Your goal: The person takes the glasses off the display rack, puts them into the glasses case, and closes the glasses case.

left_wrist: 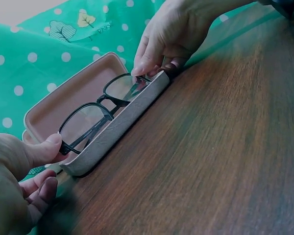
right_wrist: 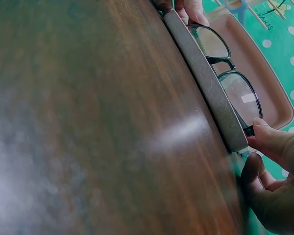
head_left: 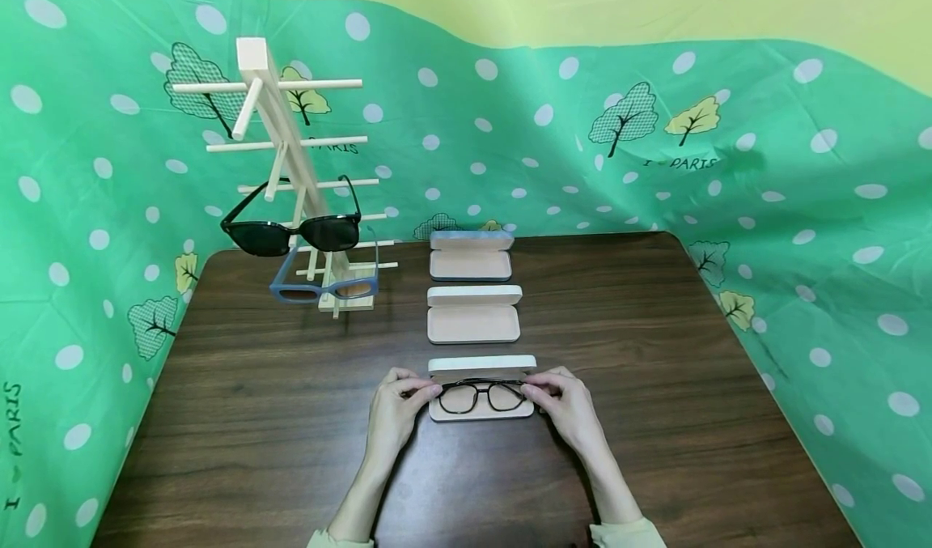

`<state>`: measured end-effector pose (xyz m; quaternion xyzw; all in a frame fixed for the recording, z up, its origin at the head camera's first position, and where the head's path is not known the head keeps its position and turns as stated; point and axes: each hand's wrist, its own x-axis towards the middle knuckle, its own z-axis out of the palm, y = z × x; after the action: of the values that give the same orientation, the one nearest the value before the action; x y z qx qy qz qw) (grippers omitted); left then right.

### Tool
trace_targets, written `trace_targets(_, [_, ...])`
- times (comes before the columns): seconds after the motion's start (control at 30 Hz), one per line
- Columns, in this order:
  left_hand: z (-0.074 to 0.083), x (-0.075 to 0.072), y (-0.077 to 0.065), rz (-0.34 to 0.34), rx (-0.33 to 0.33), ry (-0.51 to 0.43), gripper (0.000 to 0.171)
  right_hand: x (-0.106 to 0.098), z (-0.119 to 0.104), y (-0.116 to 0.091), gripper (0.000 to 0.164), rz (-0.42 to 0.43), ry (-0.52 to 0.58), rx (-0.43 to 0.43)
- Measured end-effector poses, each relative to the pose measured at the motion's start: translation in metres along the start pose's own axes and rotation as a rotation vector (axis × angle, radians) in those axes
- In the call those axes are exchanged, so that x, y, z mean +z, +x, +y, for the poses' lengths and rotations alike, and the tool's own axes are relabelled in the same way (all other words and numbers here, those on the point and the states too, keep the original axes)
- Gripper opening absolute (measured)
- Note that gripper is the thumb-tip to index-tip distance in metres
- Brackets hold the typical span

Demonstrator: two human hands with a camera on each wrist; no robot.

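Black-framed eyeglasses [head_left: 482,389] sit low in the nearest open glasses case [head_left: 482,363], lenses facing the front of the table. My left hand [head_left: 393,414] pinches the left end of the frame between thumb and fingers. At the opposite end, the right hand [head_left: 571,410] pinches the other corner. In the left wrist view, the folded temples show through the lenses [left_wrist: 85,122], behind the case's front wall [left_wrist: 112,137]. From the right wrist, the thumb of the right hand [right_wrist: 279,171] presses on the frame's corner; its lower fingers lie beside the case's end.
Behind stand two more open cases, a white-lidded one [head_left: 473,325] and a blue-lidded one [head_left: 471,266]. At the back left, a wooden display rack [head_left: 291,143] carries black sunglasses [head_left: 331,232] and blue-framed glasses [head_left: 354,288]. Patterned green cloth [head_left: 524,127] surrounds the dark wooden table [head_left: 692,418].
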<state>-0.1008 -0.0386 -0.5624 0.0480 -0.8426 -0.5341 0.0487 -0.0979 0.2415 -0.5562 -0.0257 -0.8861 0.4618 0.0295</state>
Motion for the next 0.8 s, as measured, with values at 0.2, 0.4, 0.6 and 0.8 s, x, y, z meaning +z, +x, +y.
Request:
trace_targets(0.2, [0.0003,0.0003,0.0002,0.008,0.011,0.021,0.009,0.0007,0.0003,0.0011,0.01,0.003,-0.008,0.001])
trace_targets(0.4, [0.0023,0.0014,-0.0007,0.03,0.036,0.043,0.009,0.0009,0.0005,0.0008,0.009,0.005,-0.002,-0.002])
trace_targets(0.6, [0.0005,0.0025,0.0001,0.012,0.016,0.057,0.009,0.0017,-0.0007,-0.0005,0.007,0.021,-0.004,-0.045])
trace_targets(0.8, [-0.0004,0.0036,0.0014,0.014,0.009,0.042,0.01,0.0021,-0.0017,0.0009,0.007,0.016,-0.003,-0.011])
